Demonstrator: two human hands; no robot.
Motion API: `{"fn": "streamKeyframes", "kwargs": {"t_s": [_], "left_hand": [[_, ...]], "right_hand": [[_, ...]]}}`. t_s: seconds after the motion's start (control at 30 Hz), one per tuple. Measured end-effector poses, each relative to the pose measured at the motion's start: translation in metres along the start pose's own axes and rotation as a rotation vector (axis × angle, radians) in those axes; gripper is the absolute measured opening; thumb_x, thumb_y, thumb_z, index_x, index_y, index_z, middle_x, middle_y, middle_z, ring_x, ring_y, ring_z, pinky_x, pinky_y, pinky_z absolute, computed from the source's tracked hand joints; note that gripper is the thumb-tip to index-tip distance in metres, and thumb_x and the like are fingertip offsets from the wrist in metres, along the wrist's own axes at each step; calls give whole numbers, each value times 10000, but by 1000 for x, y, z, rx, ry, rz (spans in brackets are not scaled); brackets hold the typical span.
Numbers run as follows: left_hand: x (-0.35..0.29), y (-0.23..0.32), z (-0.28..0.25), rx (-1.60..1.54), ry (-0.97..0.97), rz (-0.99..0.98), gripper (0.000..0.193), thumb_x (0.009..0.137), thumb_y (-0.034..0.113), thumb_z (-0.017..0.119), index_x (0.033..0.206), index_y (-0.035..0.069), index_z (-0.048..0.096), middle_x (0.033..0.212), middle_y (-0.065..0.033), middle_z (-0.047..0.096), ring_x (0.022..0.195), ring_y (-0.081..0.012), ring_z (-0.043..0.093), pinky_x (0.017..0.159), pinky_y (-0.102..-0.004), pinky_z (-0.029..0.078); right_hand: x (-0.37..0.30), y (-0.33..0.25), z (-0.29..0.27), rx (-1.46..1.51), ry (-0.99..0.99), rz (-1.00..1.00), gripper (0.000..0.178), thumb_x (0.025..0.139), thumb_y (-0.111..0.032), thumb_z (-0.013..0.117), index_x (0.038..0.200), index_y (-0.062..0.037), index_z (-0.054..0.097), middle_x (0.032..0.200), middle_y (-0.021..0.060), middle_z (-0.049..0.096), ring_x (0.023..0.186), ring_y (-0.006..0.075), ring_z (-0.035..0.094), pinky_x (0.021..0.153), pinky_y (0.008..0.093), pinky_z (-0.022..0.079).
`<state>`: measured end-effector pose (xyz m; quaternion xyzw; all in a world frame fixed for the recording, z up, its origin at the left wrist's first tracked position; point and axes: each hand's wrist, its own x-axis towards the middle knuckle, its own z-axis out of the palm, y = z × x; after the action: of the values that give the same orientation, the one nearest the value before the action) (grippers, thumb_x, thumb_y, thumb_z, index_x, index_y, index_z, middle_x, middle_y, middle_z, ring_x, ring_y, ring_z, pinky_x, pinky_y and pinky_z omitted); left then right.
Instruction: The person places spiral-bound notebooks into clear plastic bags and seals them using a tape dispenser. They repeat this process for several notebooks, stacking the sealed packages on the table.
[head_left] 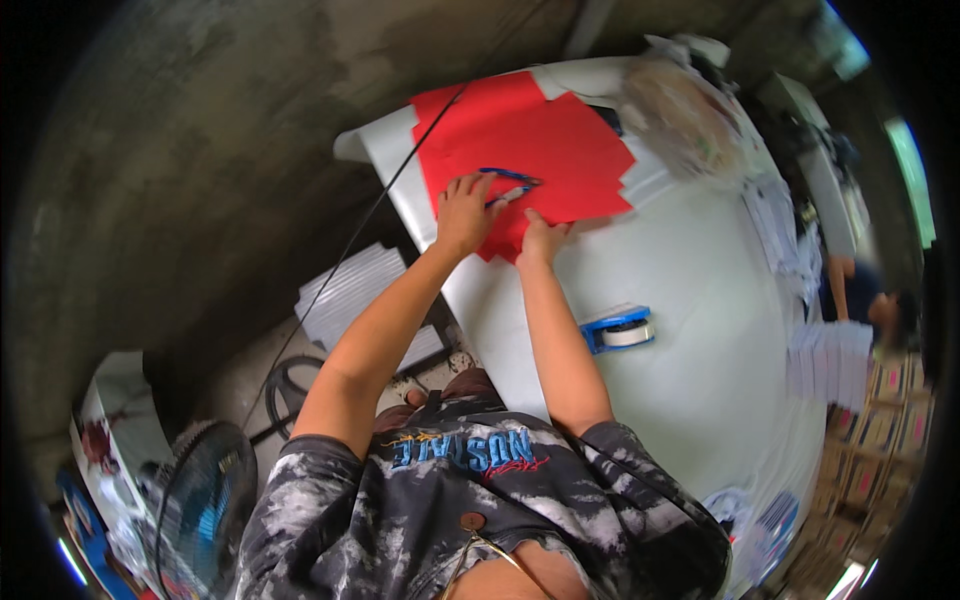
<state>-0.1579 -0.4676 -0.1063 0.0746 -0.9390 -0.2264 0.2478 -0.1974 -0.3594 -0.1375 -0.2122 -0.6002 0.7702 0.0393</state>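
Red paper sheets (530,130) with stepped edges lie at the far left part of the white table (715,290). My left hand (464,212) rests on the red paper with its fingers stretched out. Beside its fingertips are two slim blue items, one dark and blue (510,176) and one whitish (508,196); blur hides whether they are pens or parts of one tool. My right hand (542,240) grips the near edge of the paper, its thumb on top and its other fingers partly hidden. A blue tape dispenser (618,330) with a white roll stands right of my right forearm.
Crumpled clear plastic (680,115) lies on the table's far right. Paper stacks (830,362) and brown cartons (870,450) line the right side, near another person (858,290). A black cable (378,200) crosses at left. A fan (207,505) stands lower left.
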Motion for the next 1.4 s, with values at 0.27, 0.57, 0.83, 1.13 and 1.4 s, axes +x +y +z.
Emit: {"fn": "streamKeyframes", "kwargs": {"t_s": [0.27, 0.57, 0.83, 1.13, 1.4], "left_hand": [[-231, -31, -101, -113, 25, -361, 233, 791, 101, 629, 1022, 83, 609, 987, -131, 581, 932, -309, 556, 817, -397, 441], [-592, -52, -150, -46, -314, -1594, 472, 804, 294, 617, 1183, 24, 539, 977, -202, 641, 914, -313, 623, 819, -368, 478], [-717, 54, -149, -207, 551, -1981, 416, 791, 284, 620, 1130, 46, 580, 1030, -204, 625, 964, -318, 599, 859, -371, 458], [-852, 232, -23, -1, 1174, -2536, 369, 798, 309, 585, 1042, 35, 622, 1034, -179, 626, 971, -341, 587, 857, -387, 450], [-860, 287, 5, -124, 1907, -2815, 468, 761, 215, 631, 1162, 3, 519, 1119, -220, 573, 1010, -338, 569, 870, -385, 440]], "right_hand": [[-100, -22, -30, -525, -487, -384, 721, 814, -89, 586, 1406, -15, 182, 1450, 186, 205, 1330, 309, 218, 1044, 450, 246], [-196, 27, -56, -542, -1465, -177, 464, 817, -59, 563, 1273, -61, 478, 1153, 127, 581, 1089, 228, 535, 922, 337, 396], [-300, 75, -51, -861, -2231, -605, 360, 807, -81, 593, 1163, -49, 553, 1026, 150, 623, 953, 281, 600, 831, 360, 460], [-458, 155, -118, -1046, -2680, -733, 396, 809, -131, 611, 1192, -58, 540, 1054, 178, 623, 956, 304, 614, 827, 371, 476], [-643, 249, -204, -1139, -3236, -632, 447, 803, -194, 603, 1207, -22, 522, 1013, 177, 635, 870, 247, 627, 760, 342, 486]]}}
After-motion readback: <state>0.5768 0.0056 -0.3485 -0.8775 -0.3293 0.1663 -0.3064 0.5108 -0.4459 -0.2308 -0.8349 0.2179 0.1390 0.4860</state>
